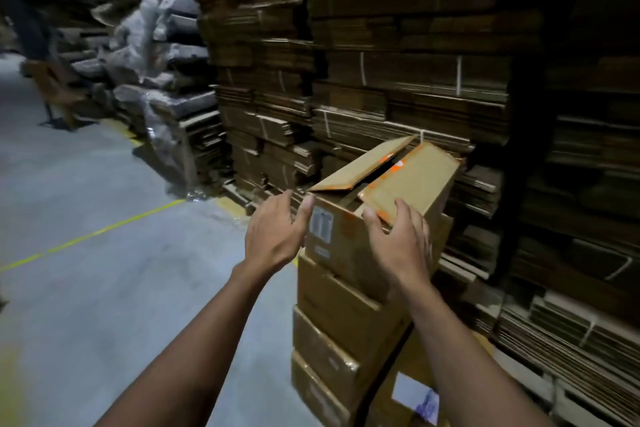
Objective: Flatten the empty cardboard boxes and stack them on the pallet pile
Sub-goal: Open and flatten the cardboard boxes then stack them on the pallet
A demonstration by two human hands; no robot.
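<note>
1. Risk comes first from the column of boxes [332,340] under the top box [349,243], right of centre in the frame: it looks loosely stacked and skewed, so a hard pull on the top box could tip or slide the ones beneath.
2. Left hand [273,236] has straight, spread fingers, its thumb at the box's near left corner; I judge it touching at most, not gripping.
3. Right hand [398,243] lies over the near edge of the right flap [412,177], fingers bent; whether they clamp it I cannot tell. An uneven grip could let the box twist away.
4. Left flap [363,166] and the right one stand partly raised with a gap between them, so the opening faces up and away.
5. Long axis of the box appears to run from lower left towards upper right, pointing at the flattened cardboard stacks [398,80] behind.
</note>
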